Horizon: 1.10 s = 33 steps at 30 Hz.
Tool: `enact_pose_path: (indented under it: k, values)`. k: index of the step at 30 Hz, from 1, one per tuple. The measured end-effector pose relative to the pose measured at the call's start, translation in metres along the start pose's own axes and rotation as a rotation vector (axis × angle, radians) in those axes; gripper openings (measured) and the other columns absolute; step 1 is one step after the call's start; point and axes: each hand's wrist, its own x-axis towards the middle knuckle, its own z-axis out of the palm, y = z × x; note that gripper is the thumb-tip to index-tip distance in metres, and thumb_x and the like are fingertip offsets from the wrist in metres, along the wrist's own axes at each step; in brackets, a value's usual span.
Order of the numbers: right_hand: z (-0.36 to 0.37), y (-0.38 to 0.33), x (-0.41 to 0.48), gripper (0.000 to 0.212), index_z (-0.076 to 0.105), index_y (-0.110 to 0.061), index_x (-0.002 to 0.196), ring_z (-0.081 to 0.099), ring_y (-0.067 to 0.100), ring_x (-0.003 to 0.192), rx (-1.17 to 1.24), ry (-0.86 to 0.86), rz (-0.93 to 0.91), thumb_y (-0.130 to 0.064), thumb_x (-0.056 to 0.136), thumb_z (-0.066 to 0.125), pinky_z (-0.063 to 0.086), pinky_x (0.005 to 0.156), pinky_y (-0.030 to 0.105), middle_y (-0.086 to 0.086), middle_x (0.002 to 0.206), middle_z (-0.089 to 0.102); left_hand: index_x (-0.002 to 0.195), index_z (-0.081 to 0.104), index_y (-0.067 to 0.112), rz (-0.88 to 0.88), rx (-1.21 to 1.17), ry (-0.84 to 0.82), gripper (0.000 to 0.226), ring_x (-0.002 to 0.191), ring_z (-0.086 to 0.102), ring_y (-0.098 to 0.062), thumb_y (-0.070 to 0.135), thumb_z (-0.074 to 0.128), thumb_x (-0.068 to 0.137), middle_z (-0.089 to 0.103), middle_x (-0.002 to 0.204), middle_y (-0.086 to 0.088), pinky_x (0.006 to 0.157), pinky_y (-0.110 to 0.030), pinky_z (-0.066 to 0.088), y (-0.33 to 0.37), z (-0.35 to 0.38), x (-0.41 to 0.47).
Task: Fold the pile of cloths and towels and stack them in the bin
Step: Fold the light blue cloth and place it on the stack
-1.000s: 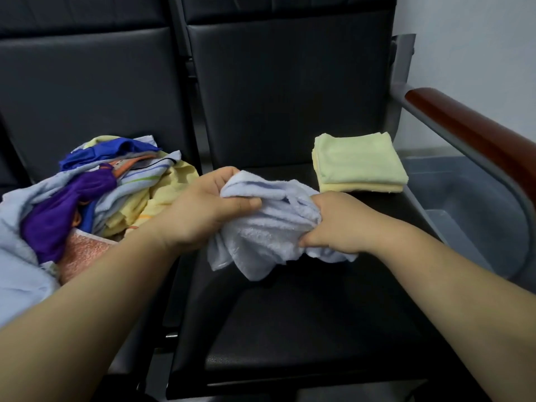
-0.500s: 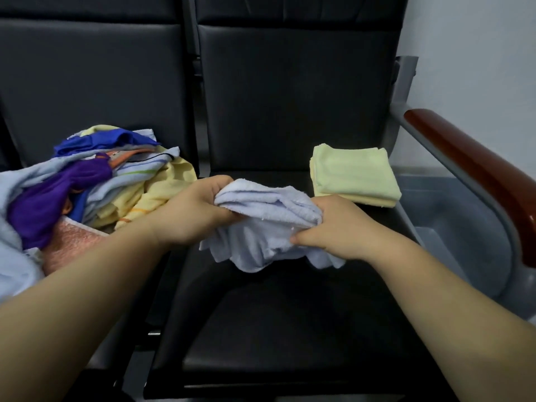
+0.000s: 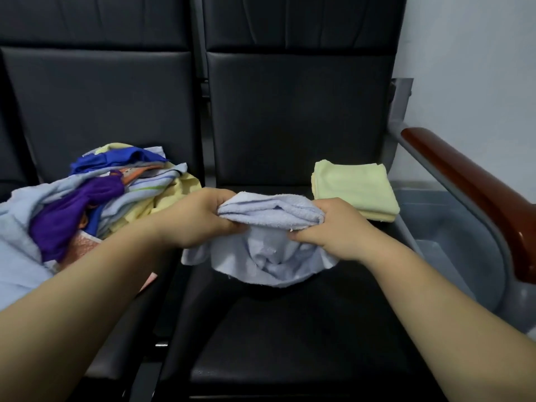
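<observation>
A crumpled pale blue towel (image 3: 269, 248) hangs over the black seat (image 3: 290, 338), bunched along its top edge. My left hand (image 3: 200, 219) grips its left end and my right hand (image 3: 327, 227) grips its right end, fingers curled into the cloth. A pile of unfolded cloths (image 3: 95, 198) in blue, purple, yellow and striped fabric lies on the seat to the left. A folded pale yellow-green towel (image 3: 353, 187) rests on the back right corner of the seat. The grey bin (image 3: 452, 245) stands on the floor at the right, beyond the armrest.
A wooden-topped armrest (image 3: 470, 192) on a grey metal frame runs between the seat and the bin. Black padded backrests (image 3: 295, 111) rise behind both seats. A pale wall (image 3: 475, 68) is at the far right.
Both hands have spread a little apart along the blue towel's top edge, so more of it hangs down between them. The view has tilted slightly downward.
</observation>
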Motion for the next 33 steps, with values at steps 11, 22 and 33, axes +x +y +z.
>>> enact_pose_path:
  k: [11, 22, 33]
  values:
    - [-0.081, -0.093, 0.016, 0.031, 0.071, -0.022, 0.099, 0.07, 0.012, 0.078, -0.041, -0.035, -0.166, -0.014, 0.073, 0.086, 0.057, 0.071, 0.031, 0.003, 0.09, 0.076, 0.101, 0.075, 0.019, 0.049, -0.069, 0.198, 0.031, 0.088, 0.066, -0.01, 0.036, 0.075, 0.075, 0.076, 0.102, -0.006, 0.087, -0.042, 0.057, 0.091, -0.096, 0.005]
    - [-0.157, -0.187, -0.001, 0.023, 0.056, -0.014, 0.07, 0.043, 0.018, 0.062, -0.38, 0.131, -0.207, -0.021, 0.082, 0.075, 0.036, 0.056, 0.029, 0.002, 0.067, 0.048, 0.082, 0.073, 0.025, -0.068, 0.312, 0.163, 0.013, 0.067, 0.059, -0.009, 0.037, 0.079, 0.082, 0.069, 0.071, 0.008, 0.073, -0.029, 0.052, 0.171, -0.175, 0.0]
    - [-0.199, -0.23, -0.021, 0.032, 0.073, -0.018, 0.1, 0.078, 0.022, 0.083, -0.421, 0.019, -0.169, -0.025, 0.071, 0.087, 0.065, 0.081, 0.042, 0.001, 0.09, 0.079, 0.101, 0.078, 0.012, 0.168, -0.775, 0.071, 0.022, 0.087, 0.065, -0.022, 0.004, 0.062, 0.089, 0.069, 0.098, -0.013, 0.078, -0.031, 0.053, 0.225, -0.19, -0.001]
